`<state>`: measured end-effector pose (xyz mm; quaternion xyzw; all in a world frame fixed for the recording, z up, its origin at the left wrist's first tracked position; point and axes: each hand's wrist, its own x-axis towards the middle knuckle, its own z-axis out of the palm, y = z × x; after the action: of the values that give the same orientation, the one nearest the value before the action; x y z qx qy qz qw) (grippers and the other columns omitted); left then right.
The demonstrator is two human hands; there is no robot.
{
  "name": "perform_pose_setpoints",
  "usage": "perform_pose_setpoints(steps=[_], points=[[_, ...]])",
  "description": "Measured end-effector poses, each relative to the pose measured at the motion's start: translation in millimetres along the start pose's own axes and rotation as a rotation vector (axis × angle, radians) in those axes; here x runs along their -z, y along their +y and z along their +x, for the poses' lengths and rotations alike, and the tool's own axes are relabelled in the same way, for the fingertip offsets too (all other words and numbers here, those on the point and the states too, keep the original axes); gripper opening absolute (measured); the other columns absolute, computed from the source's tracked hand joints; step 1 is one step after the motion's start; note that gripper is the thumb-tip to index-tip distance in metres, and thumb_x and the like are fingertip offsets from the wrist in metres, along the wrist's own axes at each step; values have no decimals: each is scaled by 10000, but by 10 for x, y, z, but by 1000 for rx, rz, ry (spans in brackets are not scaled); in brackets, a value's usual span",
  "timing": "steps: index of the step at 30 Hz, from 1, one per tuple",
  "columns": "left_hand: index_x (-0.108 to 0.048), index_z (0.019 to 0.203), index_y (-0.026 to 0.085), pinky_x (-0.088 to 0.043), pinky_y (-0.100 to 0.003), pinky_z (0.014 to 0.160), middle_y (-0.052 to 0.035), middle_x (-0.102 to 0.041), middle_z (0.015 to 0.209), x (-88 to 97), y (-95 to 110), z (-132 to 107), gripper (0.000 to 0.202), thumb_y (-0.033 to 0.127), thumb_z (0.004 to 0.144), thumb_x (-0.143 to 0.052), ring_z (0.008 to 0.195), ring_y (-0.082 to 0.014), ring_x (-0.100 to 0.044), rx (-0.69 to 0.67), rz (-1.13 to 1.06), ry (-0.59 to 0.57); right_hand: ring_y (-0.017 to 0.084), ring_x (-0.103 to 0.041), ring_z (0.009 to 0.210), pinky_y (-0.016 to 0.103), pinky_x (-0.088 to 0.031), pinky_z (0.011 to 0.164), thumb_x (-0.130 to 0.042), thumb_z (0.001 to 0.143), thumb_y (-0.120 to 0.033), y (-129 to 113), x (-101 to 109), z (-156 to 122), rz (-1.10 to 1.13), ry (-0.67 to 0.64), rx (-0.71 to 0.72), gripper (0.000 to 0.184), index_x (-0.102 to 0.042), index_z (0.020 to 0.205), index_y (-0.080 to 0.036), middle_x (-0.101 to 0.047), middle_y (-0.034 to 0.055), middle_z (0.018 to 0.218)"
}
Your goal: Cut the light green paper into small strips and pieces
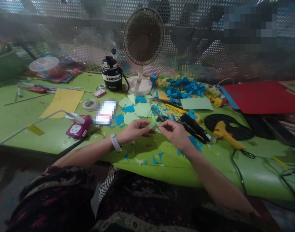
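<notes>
Both hands meet over the green table (22, 119) near its front edge. My left hand (135, 129), with a white watch on the wrist, pinches one end of a small pale green paper piece (153, 125). My right hand (174, 132) pinches the other end, fingers curled together. The paper is held just above the table. Blue and green paper scraps (157, 159) lie under and in front of the hands.
A white desk fan (142, 48) and a black bottle (111, 74) stand behind. A pile of folded blue and yellow papers (183, 87), a red sheet (261, 96), a yellow glue gun (226, 133), a phone (105, 112), tape roll (90, 104) and pink power strip (79, 128) surround the hands.
</notes>
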<state>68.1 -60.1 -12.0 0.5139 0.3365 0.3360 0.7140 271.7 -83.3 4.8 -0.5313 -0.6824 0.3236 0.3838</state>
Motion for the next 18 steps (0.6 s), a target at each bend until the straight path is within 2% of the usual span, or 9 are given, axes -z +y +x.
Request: perform_pose_setpoints(steps=[3,7,14,18], points=[[-693,1009,138,-590,-289,745,-62,-743,909,0,21,-3,180,209,845,-709,847,-149,-716,33,-11,-11,156,-548,584,297,-432,563,-648,792,-423,-42,20,-11,-26,-18,-17,234,-606,714,-207,-642,17,660],[-688,998,128,-604,-308,693,-41,-724,826,-14,49,-16,182,232,850,-700,748,-141,-700,60,-35,38,143,-514,542,281,-395,527,-652,791,-425,-70,14,-28,-42,-51,-20,237,-602,707,-209,-613,3,610],[-643,1045,120,-600,-315,724,-63,-748,858,-25,15,7,321,228,784,-794,802,-168,-732,99,-27,49,132,-470,539,274,-365,515,-660,782,-452,-62,24,-17,-36,-64,-36,269,-603,695,-204,-580,-6,599],[-651,1015,124,-587,-256,667,-56,-750,858,3,35,26,334,260,760,-819,790,-159,-737,78,-58,54,121,-456,532,265,-349,500,-697,760,-502,-53,61,-3,24,-103,-60,336,-593,677,-193,-568,-11,589]])
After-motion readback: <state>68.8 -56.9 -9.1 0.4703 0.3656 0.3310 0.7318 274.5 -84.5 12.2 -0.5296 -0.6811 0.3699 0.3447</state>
